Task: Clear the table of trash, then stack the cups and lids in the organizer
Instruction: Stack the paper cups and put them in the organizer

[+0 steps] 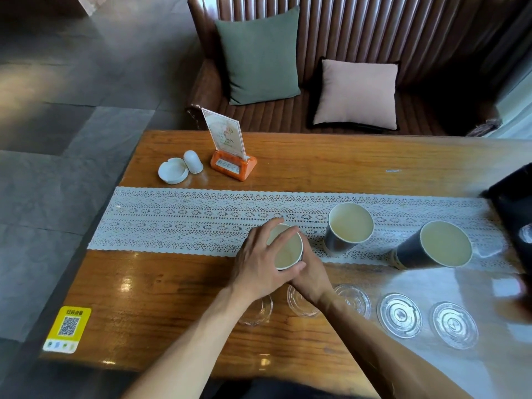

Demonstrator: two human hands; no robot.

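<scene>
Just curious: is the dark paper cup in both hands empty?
Looks empty: the dark paper cup shows a bare pale inside; hands partly hide it.

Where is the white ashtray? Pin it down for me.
In the head view, the white ashtray sits on the far left of the wooden table, touching a small white dome-shaped container, left of the orange menu stand, beyond the lace runner.

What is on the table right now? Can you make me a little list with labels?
cups: three paper cups, all upright and open; one held, a middle cup, a right cup
left hand: wrapped around the held cup
right hand: on the same cup, from the near side
lids: five clear lids in a row along the near edge, e.g.
runner: white lace runner under the cups
other: white ashtray, orange menu stand
organizer: black, at the right edge
</scene>
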